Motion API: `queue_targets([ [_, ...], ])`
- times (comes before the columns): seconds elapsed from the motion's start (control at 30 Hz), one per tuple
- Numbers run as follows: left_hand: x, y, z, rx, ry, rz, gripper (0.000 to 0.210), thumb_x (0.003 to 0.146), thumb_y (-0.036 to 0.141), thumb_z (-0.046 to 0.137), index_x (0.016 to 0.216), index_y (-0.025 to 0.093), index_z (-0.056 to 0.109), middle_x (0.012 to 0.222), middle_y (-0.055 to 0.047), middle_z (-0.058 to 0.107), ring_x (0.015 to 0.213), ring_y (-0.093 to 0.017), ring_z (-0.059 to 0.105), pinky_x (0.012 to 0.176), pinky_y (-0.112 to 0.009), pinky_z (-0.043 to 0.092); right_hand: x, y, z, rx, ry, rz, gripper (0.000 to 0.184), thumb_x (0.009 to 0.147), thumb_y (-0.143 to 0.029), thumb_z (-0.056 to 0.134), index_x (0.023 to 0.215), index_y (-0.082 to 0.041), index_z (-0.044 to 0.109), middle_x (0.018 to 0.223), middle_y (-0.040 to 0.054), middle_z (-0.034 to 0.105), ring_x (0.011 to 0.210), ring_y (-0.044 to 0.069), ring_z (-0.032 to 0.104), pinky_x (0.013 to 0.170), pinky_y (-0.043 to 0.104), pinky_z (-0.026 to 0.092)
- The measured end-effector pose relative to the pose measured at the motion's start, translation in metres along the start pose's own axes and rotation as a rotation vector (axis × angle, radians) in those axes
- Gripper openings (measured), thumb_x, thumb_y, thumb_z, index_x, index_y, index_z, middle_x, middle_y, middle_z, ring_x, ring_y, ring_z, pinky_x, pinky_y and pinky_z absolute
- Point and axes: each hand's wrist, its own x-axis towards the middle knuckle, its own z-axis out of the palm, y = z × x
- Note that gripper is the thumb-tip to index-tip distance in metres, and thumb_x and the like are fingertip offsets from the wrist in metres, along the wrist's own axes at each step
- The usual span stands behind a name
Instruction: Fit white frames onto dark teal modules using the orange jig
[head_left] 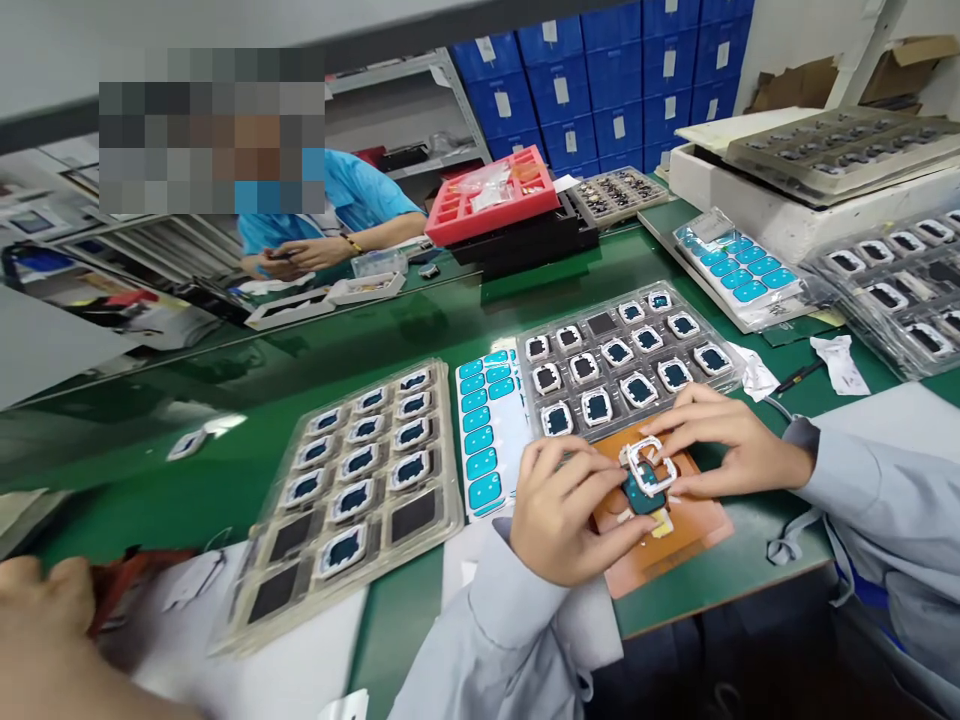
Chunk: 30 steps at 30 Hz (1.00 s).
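My left hand [562, 515] pinches the edge of a dark teal square plate [642, 494] between thumb and fingers, low over an orange mat [697, 535]. From the right, my right hand [724, 440] grips a white rounded-square frame [663, 478] by its side. The frame overlaps the teal plate at a tilt; whether the two touch all round I cannot tell. A small yellow piece [661, 524] shows just under the plate. Behind my hands lies a clear tray [534, 402] of similar white-framed parts.
Left of me sits another tray [456, 500] of framed parts, beside a sheet of teal stickers [504, 418]. A black pen [799, 377] lies at right. A co-worker's hand [45, 620] is at lower left; another person in blue [367, 190] sits opposite, near a red tray [491, 200].
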Motion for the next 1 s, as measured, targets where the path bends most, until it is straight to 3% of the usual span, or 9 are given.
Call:
queue_targets([
  [0.1,0.000,0.000,-0.001,0.065,0.056,-0.046,0.047,0.074,0.058,0.074,0.096,0.017,0.065,0.087,-0.007,0.072,0.089,-0.025,0.056,0.078,-0.040,0.042,-0.002,-0.010,0.011,0.003,0.008,0.013,0.020,0.081,-0.034,0.078,0.095,-0.021,0.070,0.111,0.0070,0.072,0.087,0.020,0.052,0.077,0.037,0.047],
  [0.23,0.000,0.001,-0.001,0.070,0.015,-0.059,0.051,0.071,0.059,0.075,0.099,0.018,0.066,0.088,-0.007,0.072,0.090,-0.025,0.057,0.079,-0.041,0.043,-0.004,-0.013,0.016,-0.009,0.010,0.017,0.020,0.082,-0.037,0.078,0.093,-0.023,0.070,0.112,0.0058,0.072,0.088,0.021,0.050,0.078,0.039,0.047],
  [0.53,-0.001,0.003,0.000,0.071,-0.023,-0.115,0.046,0.071,0.054,0.077,0.098,0.018,0.067,0.091,-0.006,0.072,0.093,-0.025,0.055,0.083,-0.042,0.040,-0.006,-0.014,0.013,-0.012,-0.030,0.029,0.021,0.082,-0.035,0.078,0.095,-0.021,0.069,0.113,0.0053,0.071,0.092,0.021,0.048,0.083,0.039,0.045],
  [0.73,-0.003,0.002,0.000,0.057,-0.120,-0.146,0.039,0.076,0.052,0.074,0.095,0.019,0.069,0.093,-0.007,0.071,0.100,-0.028,0.054,0.085,-0.044,0.039,-0.009,-0.015,0.014,-0.109,-0.076,0.027,0.017,0.083,-0.033,0.076,0.084,-0.020,0.066,0.111,0.0046,0.071,0.093,0.022,0.048,0.082,0.041,0.041],
  [0.87,-0.005,-0.002,0.000,-0.041,-0.161,-0.188,0.050,0.073,0.057,0.076,0.104,0.020,0.069,0.095,-0.008,0.071,0.097,-0.026,0.055,0.083,-0.042,0.043,-0.010,-0.014,0.016,-0.103,-0.041,0.011,0.021,0.082,-0.032,0.077,0.096,-0.022,0.065,0.113,0.0023,0.070,0.092,0.021,0.048,0.081,0.039,0.040],
  [1.0,-0.007,-0.001,0.004,-0.132,-0.100,-0.261,0.045,0.075,0.053,0.076,0.107,0.022,0.070,0.096,-0.008,0.070,0.094,-0.023,0.057,0.083,-0.040,0.047,-0.010,-0.013,0.017,-0.045,-0.012,0.064,0.029,0.081,-0.030,0.076,0.105,-0.024,0.060,0.112,0.0022,0.069,0.090,0.020,0.049,0.081,0.038,0.039],
])
